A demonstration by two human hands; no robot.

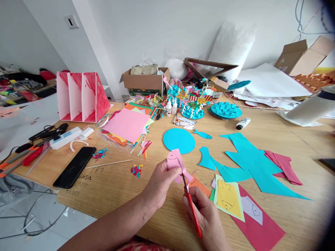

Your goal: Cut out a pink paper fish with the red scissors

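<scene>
My left hand (158, 184) pinches a pink paper fish (176, 162) and holds it upright above the wooden table (104, 188). My right hand (205, 216) grips red-handled scissors (192, 206), whose blades reach up into the lower edge of the pink fish. Just right of my hands lie a yellow paper fish on a pale green sheet (229, 198), a lilac fish piece (251, 208) and a red sheet (258, 228). An orange scrap (201, 187) lies behind the scissors.
A cyan paper circle (179, 140), cyan offcuts (251, 164) and a small cyan fish (202, 134) lie ahead. A stack of coloured paper (128, 126), a black phone (74, 166), a wooden stick (108, 164), glue bottles (169, 108) and cyan craft discs (226, 110) fill the table. A red-and-white file holder (81, 97) stands left.
</scene>
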